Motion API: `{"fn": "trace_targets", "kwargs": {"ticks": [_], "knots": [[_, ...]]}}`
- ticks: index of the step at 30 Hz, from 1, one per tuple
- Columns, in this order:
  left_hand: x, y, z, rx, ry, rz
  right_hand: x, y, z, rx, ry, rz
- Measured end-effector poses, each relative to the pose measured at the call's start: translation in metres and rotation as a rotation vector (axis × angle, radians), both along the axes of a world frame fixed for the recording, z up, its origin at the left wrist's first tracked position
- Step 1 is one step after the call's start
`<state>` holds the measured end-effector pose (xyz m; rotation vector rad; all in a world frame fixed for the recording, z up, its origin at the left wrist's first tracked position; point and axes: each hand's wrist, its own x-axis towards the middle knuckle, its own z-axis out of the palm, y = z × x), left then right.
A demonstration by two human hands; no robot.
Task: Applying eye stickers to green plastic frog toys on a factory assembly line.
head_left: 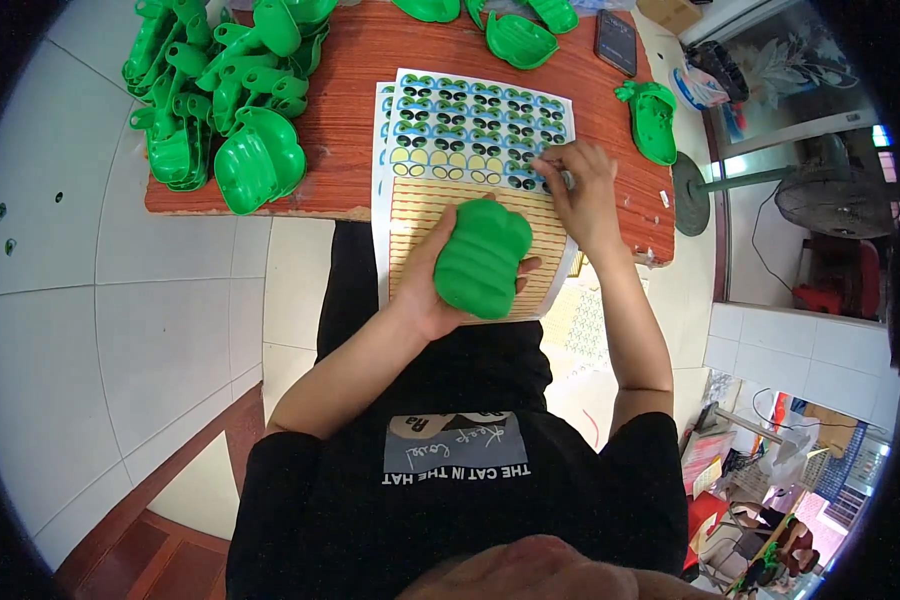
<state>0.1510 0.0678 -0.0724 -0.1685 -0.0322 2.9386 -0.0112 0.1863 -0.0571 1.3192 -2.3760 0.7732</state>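
My left hand [425, 285] is closed around a rounded, ribbed green plastic shell [483, 258], its smooth outer side facing up. Beneath it lies a sticker sheet [450, 110], printed with rows of green and black eye stickers, yellow ovals and a field of yellow strips with red lines. The sheet's lower part hangs past the table edge toward my lap. At the sheet's right side, my right hand [582, 190] has its thumb and index finger pinched together over the eye stickers. Whether a sticker is between the fingertips is too small to tell.
A heap of green plastic parts [225, 75] covers the left of the reddish wooden table [355, 45]. More green shells [520, 42] lie at the far edge, beside a dark phone [616, 43]. A green crocodile-like piece [653, 120] sits at right, near a standing fan [830, 200].
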Motion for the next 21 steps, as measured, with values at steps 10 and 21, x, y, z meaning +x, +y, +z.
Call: {"fn": "trace_targets", "kwargs": {"ticks": [10,21], "knots": [[-0.002,0.010,0.015,-0.188,-0.136,0.102,-0.018,-0.013,-0.012,-0.009,0.023,0.098],[-0.004,0.012,0.008,-0.152,-0.117,0.144,-0.003,0.003,-0.002,0.024,-0.035,0.078]]}}
